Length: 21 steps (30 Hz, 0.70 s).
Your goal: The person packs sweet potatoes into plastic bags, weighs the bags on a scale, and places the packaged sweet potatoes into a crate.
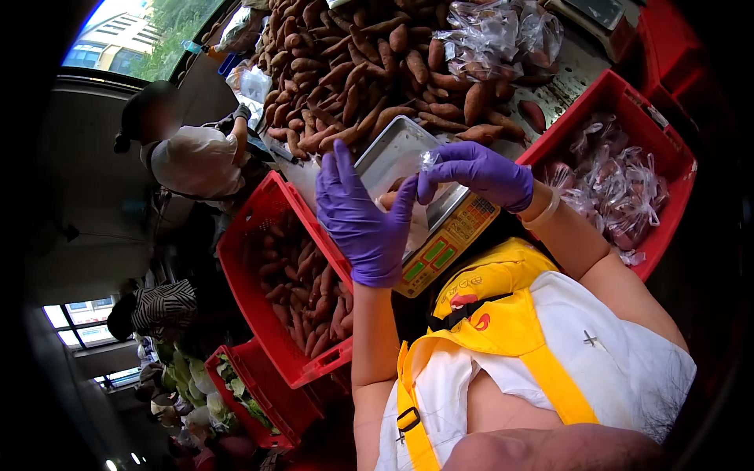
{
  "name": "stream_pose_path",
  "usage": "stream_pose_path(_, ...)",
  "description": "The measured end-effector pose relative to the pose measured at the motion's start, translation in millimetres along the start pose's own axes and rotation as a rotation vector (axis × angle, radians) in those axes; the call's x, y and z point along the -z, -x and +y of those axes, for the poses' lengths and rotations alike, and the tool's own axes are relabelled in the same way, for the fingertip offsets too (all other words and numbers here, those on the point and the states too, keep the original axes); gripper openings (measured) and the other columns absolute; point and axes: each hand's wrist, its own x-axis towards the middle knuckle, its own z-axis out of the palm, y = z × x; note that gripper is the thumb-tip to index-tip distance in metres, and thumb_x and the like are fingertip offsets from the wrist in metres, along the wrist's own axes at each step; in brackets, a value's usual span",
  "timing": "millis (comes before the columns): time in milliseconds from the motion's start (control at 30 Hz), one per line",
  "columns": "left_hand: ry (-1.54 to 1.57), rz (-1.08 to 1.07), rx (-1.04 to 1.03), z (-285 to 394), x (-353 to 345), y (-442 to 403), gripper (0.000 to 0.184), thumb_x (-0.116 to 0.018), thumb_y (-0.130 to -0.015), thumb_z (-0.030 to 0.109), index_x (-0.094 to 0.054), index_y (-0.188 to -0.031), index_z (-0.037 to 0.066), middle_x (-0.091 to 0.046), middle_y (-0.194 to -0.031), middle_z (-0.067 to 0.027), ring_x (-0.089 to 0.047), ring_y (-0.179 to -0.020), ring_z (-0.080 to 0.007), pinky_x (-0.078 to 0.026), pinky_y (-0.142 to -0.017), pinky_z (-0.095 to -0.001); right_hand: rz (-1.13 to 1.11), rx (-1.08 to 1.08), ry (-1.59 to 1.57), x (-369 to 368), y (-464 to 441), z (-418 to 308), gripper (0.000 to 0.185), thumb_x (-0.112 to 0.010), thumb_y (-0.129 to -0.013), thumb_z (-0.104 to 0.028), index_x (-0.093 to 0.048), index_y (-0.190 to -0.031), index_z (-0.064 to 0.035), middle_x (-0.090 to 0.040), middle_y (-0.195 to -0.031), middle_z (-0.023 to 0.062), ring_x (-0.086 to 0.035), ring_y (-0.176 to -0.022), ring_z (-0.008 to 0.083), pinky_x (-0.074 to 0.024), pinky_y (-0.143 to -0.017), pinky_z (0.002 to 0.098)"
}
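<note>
My right hand [477,174], in a purple glove, pinches the bunched top of a clear plastic bag [428,160]. My left hand [361,224], gloved the same, has its fingers extended and spread beside the bag. Its thumb is close to the bag, and whether it touches cannot be told. Sweet potatoes [388,198] show partly behind the left thumb, over the steel pan [400,140] of a yellow weighing scale [449,245]. The scale's green displays face my body. My left hand hides part of the pan and bag.
Loose sweet potatoes [338,71] are heaped on the table beyond, with plastic bags [491,35] on top. A red crate [294,363] of sweet potatoes stands left; another red crate [682,169] holds filled bags at right. A co-worker [192,157] stands at far left.
</note>
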Motion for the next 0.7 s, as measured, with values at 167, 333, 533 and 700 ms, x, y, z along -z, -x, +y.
stream_pose_path(167,-0.391,-0.25,0.25,-80.7,-28.5,101.9,0.081,-0.07,-0.075,0.028,-0.036,-0.143,0.001,-0.054,-0.128,-0.0253,-0.052,-0.119,-0.0383,-0.039,-0.101,-0.0429,0.09,-0.14,0.035,3.5,34.7,-10.4,0.019,-0.056,-0.095,-0.015,-0.067,-0.094,-0.0001,-0.069,-0.09,0.007,-0.064,-0.088,0.0147,-0.0481,-0.087,0.0293)
stream_pose_path(333,0.294,-0.384,0.765,-129.3,7.5,161.9,0.039,-0.062,-0.093,0.026,-0.06,-0.118,-0.004,-0.069,-0.098,-0.0176,-0.066,-0.086,-0.0203,-0.051,-0.079,-0.0299,0.094,-0.072,-0.029,10.9,40.6,-4.1,0.018,-0.057,-0.094,-0.015,-0.067,-0.094,0.0007,-0.068,-0.09,0.0076,-0.064,-0.09,0.0158,-0.048,-0.088,0.0297)
stream_pose_path(533,0.176,-0.375,0.647,-79.3,-4.5,96.7,0.055,-0.05,-0.096,0.05,-0.061,-0.113,-0.001,-0.068,-0.091,-0.0192,-0.066,-0.075,-0.0261,-0.05,-0.068,-0.0352,0.024,-0.107,-0.003,-8.4,34.5,-4.6,0.019,-0.057,-0.095,-0.015,-0.066,-0.096,0.0006,-0.068,-0.092,0.0078,-0.064,-0.091,0.0155,-0.0473,-0.09,0.0296)
stream_pose_path(700,0.91,-0.109,0.932,-101.6,-48.1,138.4,0.027,-0.069,-0.089,0.019,-0.069,-0.1,-0.006,-0.069,-0.091,-0.0064,-0.063,-0.072,-0.012,-0.051,-0.063,-0.0266,0.071,-0.125,-0.021,-2.3,40.7,-4.5,0.018,-0.056,-0.096,-0.015,-0.067,-0.096,0.0002,-0.069,-0.093,0.0076,-0.064,-0.092,0.0157,-0.0471,-0.091,0.0301)
